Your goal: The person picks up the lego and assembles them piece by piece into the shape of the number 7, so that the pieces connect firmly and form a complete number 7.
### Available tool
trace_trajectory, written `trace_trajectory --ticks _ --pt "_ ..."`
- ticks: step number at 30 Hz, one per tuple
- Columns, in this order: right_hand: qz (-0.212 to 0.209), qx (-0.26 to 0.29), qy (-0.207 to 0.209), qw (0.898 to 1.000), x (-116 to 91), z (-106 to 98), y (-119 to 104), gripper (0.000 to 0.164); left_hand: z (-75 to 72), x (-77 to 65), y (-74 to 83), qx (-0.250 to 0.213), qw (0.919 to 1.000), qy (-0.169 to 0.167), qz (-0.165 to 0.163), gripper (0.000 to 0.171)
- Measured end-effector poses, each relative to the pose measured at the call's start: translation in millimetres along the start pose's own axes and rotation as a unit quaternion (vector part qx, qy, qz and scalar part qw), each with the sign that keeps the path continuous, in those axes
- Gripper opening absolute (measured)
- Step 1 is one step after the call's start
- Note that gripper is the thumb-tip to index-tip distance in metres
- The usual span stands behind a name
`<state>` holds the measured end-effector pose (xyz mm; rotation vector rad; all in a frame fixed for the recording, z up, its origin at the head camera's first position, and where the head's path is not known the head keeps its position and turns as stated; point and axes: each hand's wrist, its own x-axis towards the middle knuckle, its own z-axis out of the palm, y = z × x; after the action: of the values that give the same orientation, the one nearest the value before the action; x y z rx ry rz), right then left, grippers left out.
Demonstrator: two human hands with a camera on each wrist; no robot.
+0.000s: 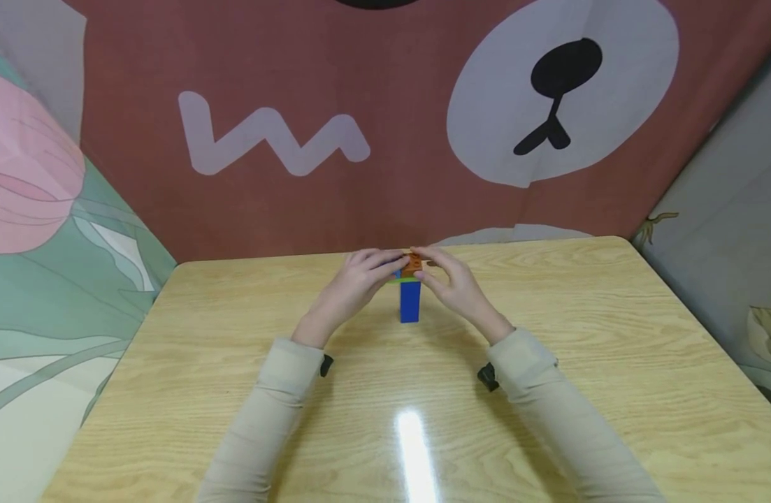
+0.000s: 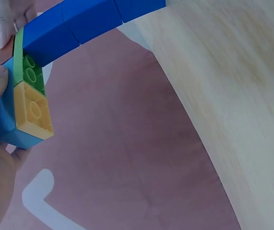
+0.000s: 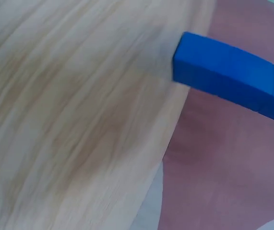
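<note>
A tower of stacked blue bricks (image 1: 409, 302) stands upright on the table, also seen as the blue column (image 3: 228, 72) in the right wrist view. On its top lies a green brick (image 2: 31, 74). An orange brick (image 1: 413, 264) and a light-blue brick (image 2: 7, 117) sit above the green one. Under the light-blue brick's overhanging part is a yellow brick (image 2: 33, 111), hollow side showing. My left hand (image 1: 358, 279) grips the light-blue brick between thumb and fingers. From the other side my right hand (image 1: 457, 285) pinches the orange brick; its fingertips are partly hidden.
The wood-grain table (image 1: 203, 363) carries the tower near its back edge. Behind hangs a reddish-brown cloth (image 1: 391, 202) with a bear print, and a floral cloth (image 1: 45, 293) is at the left. A dark wrist device (image 1: 488, 377) shows below the right cuff.
</note>
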<state>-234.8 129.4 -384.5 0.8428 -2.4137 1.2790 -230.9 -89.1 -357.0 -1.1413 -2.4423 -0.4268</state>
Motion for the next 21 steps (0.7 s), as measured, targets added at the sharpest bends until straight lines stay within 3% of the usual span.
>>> trace_trajectory --ticks 3,7,11,21 --pt "-0.08 -0.09 0.018 0.993 -2 0 2 0.044 0.9 -0.2 0.0 0.013 0.9998 0.008 0.012 0.041" --pt "-0.176 -0.204 0.046 0.962 -3 1 6 0.052 2.5 -0.1 0.1 0.026 0.9991 0.019 0.029 0.044" --pt "-0.225 -0.248 0.065 0.94 -4 3 10 0.063 3.3 -0.2 1.3 0.045 0.9977 0.026 0.044 0.045" --pt "-0.25 -0.25 0.078 0.932 -4 5 12 0.064 6.4 -4.0 3.4 0.101 0.9925 0.037 0.058 0.046"
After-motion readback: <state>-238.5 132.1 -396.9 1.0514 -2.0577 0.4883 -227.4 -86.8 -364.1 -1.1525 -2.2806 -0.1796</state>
